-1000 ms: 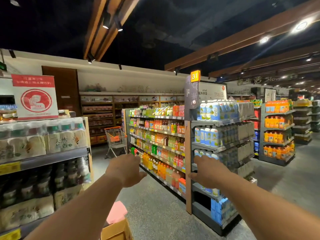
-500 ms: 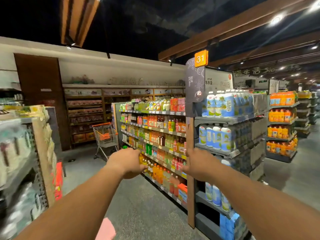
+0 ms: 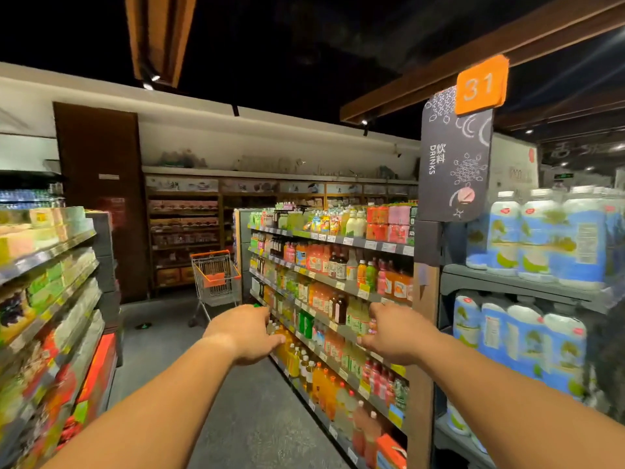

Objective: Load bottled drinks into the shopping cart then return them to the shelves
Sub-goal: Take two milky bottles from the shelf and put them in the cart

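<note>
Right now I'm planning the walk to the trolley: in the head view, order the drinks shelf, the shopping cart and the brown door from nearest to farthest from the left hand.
From the left hand:
1. Drinks shelf, just to its right, along the aisle.
2. Shopping cart, ahead at the aisle's far end.
3. Brown door, on the back wall, left of the cart.

head view: we are looking from head height, forward down an aisle | drinks shelves (image 3: 324,299) running near at 2 o'clock | shopping cart (image 3: 216,279) standing well off at 12 | both forearms reaching in from 6 | single view, sharing nothing
</note>
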`<state>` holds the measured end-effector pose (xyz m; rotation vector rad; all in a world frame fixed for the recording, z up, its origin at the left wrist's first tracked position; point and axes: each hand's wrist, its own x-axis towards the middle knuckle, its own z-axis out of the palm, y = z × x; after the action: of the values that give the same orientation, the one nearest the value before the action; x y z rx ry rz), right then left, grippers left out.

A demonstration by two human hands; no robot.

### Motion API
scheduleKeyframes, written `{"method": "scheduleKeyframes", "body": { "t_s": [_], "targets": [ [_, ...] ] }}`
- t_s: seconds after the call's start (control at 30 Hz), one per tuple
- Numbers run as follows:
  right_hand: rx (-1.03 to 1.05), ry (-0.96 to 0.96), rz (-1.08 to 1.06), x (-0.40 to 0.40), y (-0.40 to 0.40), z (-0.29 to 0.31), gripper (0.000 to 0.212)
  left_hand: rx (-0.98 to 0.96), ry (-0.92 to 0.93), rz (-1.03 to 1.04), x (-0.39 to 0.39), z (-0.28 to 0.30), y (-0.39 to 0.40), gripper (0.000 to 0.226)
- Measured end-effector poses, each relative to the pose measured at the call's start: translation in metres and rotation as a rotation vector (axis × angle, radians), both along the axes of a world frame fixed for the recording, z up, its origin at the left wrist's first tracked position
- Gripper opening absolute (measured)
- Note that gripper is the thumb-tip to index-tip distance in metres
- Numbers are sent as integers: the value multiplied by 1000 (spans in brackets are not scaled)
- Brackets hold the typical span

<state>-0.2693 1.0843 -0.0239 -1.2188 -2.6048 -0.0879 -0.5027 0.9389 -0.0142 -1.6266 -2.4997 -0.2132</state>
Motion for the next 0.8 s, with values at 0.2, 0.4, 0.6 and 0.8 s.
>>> {"method": "scheduleKeyframes", "body": {
  "t_s": [0.2, 0.4, 0.6, 0.8],
  "targets": [
    [1, -2, -61, -96, 155, 2, 63, 9, 36, -65, -105, 10, 170, 64],
    [31, 65, -113, -167, 296, 21, 65, 42, 67, -143, -181, 31, 338, 74],
    [68, 73, -203, -235, 450, 14, 72, 99, 31, -228, -254, 23, 512, 71],
    [13, 142, -257, -301, 591, 14, 50, 141, -15, -289, -319, 27, 675, 69]
  ]
}}
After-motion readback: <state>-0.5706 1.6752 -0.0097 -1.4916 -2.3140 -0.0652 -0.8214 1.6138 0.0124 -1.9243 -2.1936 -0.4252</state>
